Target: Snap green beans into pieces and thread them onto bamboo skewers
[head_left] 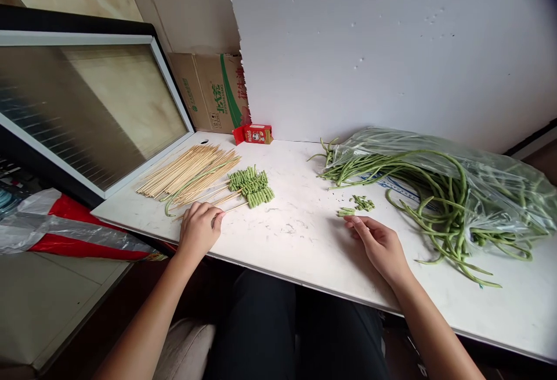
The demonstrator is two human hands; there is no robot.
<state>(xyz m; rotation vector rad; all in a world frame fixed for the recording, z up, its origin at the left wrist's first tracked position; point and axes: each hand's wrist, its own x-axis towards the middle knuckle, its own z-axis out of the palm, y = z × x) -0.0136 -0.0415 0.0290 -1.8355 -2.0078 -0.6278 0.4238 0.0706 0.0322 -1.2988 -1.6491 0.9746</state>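
Observation:
My left hand (200, 228) is closed on a bamboo skewer at the table's front left. Short lengths of long bean (261, 196) are threaded side by side on its far end, and more loaded skewers (250, 180) lie just behind it. A big bundle of bare bamboo skewers (187, 171) rests to the left, with one whole long bean (195, 178) across it. My right hand (382, 246) is low over the table, fingers loosely bent with no held thing visible. Its fingertips are beside a few cut bean pieces (346, 212); smaller bits (363, 203) lie just beyond.
Whole long beans (448, 194) spill from a clear plastic bag (500, 165) on the right. A small red box (259, 134) and a cardboard carton (209, 93) stand at the back. A framed glass panel (108, 107) leans at the left edge of the white table (296, 252).

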